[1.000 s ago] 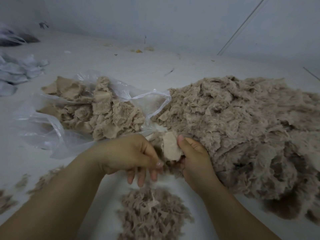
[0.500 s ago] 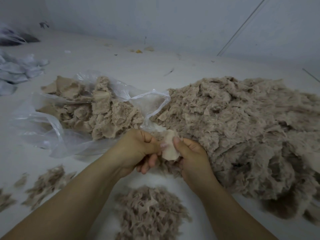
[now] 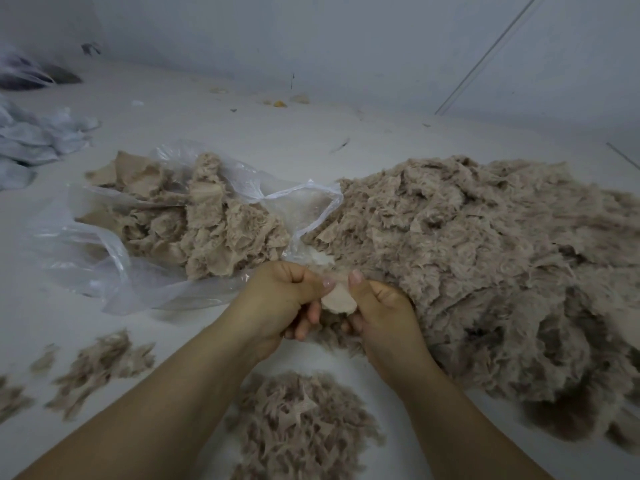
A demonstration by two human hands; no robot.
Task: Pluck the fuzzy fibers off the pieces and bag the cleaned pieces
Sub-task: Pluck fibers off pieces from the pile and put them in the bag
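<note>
the white work surface point(image 3: 346, 140) carries everything. largest on it is the heap of fuzzy pieces point(image 3: 485, 265), filling the right side out to the right edge. next, toward the left side, lies a clear plastic bag point(image 3: 104, 244) with its mouth open toward the heap, and cleaned pieces point(image 3: 207, 220) piled inside it. at the near edge, between the forearms, sits a mound of plucked fibers point(image 3: 301, 427); smaller tufts point(image 3: 100, 365) lie scattered near the left edge. crumpled pale bags point(image 3: 31, 140) rest at the far left. just beside the heap's near-left fringe, the left hand point(image 3: 284, 299) and right hand point(image 3: 381, 313) meet, each with fingers curled and thumb pressed down, both pinching one small pale piece point(image 3: 337, 299) held between them above the surface.
</note>
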